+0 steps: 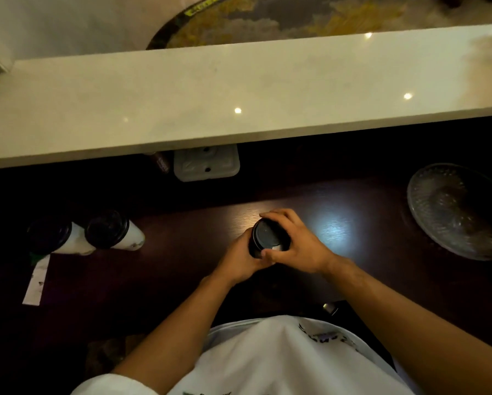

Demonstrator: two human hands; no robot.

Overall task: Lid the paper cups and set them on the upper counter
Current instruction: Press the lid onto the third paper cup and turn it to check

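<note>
A paper cup stands on the dark lower counter [353, 212] in the middle, capped by a black lid [264, 233]. My left hand [239, 258] wraps the cup's side from the left. My right hand [293, 246] lies over the lid's right edge, thumb at the front, fingers curled around the back. The cup body is hidden by both hands. Two white paper cups with black lids [51, 233] [107, 228] stand side by side at the left of the lower counter. The pale upper counter [239, 89] runs across the view beyond them, with nothing on it.
A clear glass plate [456, 209] sits at the right of the lower counter. A white plastic container [207, 165] is tucked under the upper counter's edge. A paper slip [36, 280] lies at the lower left.
</note>
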